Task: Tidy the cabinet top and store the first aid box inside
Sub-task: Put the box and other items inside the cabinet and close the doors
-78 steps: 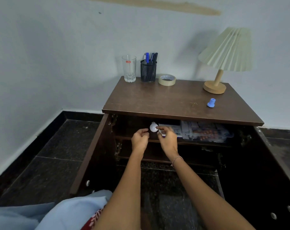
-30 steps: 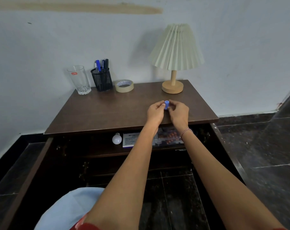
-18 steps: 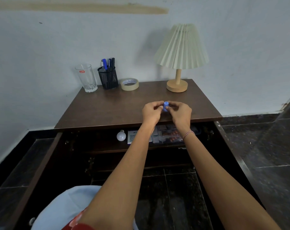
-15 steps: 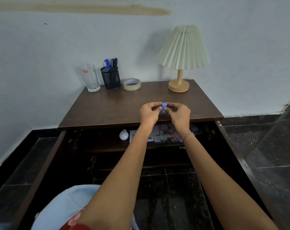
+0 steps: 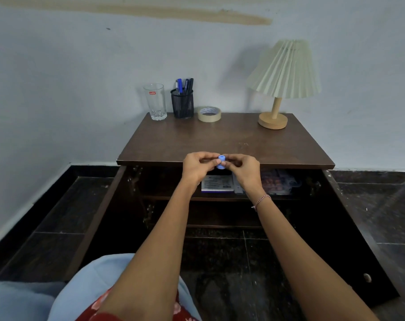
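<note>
The left hand (image 5: 198,167) and the right hand (image 5: 243,169) are meeting just in front of the near edge of the dark brown wooden cabinet top (image 5: 224,141). Between them they are pinching a small light-blue plastic cap with a round opening (image 5: 221,161). The fingers (image 5: 209,158) of the left hand are curling narrowly onto the cap's left side, and those of the right hand are pressing on its right side, so both hands are holding it above the open cabinet. A thin beaded bracelet (image 5: 261,200) is sitting on the right wrist.

Both cabinet doors are standing open. On the upper inner shelf (image 5: 220,198), behind the hands, a clear plastic first aid box full of pill strips and printed packets (image 5: 275,181) is lying, partly hidden by the right hand.

Along the back of the cabinet top, a clear drinking glass with a red label (image 5: 155,101) is standing at the left. Just beside it is a black mesh pen holder with blue and black pens (image 5: 182,101), then a beige roll of tape (image 5: 209,114) lying flat. A pleated cream table lamp on a round wooden base (image 5: 280,89) is standing well apart at the right.
</note>
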A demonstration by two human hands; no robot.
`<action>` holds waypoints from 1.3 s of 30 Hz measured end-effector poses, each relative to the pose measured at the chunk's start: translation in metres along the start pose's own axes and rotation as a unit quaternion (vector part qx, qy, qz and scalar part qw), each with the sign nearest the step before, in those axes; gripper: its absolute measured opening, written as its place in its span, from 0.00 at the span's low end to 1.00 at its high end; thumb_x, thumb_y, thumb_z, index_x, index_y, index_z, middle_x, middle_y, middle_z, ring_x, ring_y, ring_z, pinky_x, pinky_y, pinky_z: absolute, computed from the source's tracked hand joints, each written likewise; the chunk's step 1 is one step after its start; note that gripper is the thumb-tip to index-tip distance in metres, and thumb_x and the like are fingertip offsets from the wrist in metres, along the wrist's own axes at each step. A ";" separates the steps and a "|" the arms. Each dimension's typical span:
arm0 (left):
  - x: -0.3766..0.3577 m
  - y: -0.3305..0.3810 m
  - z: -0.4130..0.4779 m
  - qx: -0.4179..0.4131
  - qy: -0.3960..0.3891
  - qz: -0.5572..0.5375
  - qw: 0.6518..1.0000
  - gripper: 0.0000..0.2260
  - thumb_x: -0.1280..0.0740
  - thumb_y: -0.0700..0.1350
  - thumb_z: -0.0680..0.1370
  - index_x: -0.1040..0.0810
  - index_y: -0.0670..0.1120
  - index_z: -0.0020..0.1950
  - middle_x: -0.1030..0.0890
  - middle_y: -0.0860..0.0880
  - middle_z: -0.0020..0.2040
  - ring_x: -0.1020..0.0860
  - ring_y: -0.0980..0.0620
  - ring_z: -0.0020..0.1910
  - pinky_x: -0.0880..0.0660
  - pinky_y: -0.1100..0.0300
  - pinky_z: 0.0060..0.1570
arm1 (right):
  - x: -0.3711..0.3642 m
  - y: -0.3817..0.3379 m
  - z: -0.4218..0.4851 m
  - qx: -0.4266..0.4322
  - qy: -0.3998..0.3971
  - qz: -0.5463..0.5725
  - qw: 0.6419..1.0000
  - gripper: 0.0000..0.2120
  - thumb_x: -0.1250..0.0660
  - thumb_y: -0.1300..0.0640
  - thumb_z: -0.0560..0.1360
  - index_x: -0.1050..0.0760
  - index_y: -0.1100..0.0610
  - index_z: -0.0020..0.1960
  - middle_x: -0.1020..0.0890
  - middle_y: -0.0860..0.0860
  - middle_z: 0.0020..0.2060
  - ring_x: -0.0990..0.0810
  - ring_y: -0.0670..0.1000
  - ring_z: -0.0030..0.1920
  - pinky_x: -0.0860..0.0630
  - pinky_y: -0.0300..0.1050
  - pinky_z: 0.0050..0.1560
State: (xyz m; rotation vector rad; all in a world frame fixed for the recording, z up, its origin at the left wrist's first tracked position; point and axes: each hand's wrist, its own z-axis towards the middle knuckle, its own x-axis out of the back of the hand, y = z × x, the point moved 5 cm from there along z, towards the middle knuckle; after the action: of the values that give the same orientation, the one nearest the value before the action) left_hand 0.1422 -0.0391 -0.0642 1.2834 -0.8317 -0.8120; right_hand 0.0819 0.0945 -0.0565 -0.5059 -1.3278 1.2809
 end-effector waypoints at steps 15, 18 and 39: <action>0.060 -0.054 -0.021 0.078 0.035 0.031 0.996 0.11 0.27 0.36 0.71 0.18 0.39 0.52 0.16 0.41 0.48 0.17 0.49 0.47 0.20 0.61 0.47 | -0.078 0.016 -0.024 -0.017 -0.074 -0.021 0.997 0.14 0.27 0.60 0.70 0.19 0.60 0.55 0.17 0.53 0.50 0.20 0.45 0.48 0.27 0.28 0.45; 0.066 -0.069 -0.018 0.103 0.057 0.046 0.992 0.11 0.27 0.35 0.71 0.18 0.38 0.52 0.17 0.41 0.48 0.18 0.51 0.45 0.20 0.66 0.41 | -0.095 0.028 -0.025 -0.034 -0.081 -0.031 0.996 0.14 0.27 0.60 0.70 0.19 0.60 0.55 0.17 0.54 0.50 0.19 0.50 0.50 0.25 0.37 0.50; 0.099 -0.134 0.060 0.156 0.189 0.064 0.967 0.10 0.32 0.30 0.73 0.21 0.32 0.54 0.19 0.38 0.53 0.20 0.46 0.53 0.26 0.71 0.43 | -0.187 0.067 0.061 -0.035 -0.155 -0.249 0.955 0.13 0.37 0.50 0.77 0.20 0.57 0.54 0.18 0.57 0.56 0.22 0.58 0.58 0.31 0.43 0.50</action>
State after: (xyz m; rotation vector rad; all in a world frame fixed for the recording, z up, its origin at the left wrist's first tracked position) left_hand 0.1303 -0.1686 -0.1843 1.5819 -0.7395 -0.3202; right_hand 0.0471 -0.0720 -0.1765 -0.0010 -1.6386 0.9130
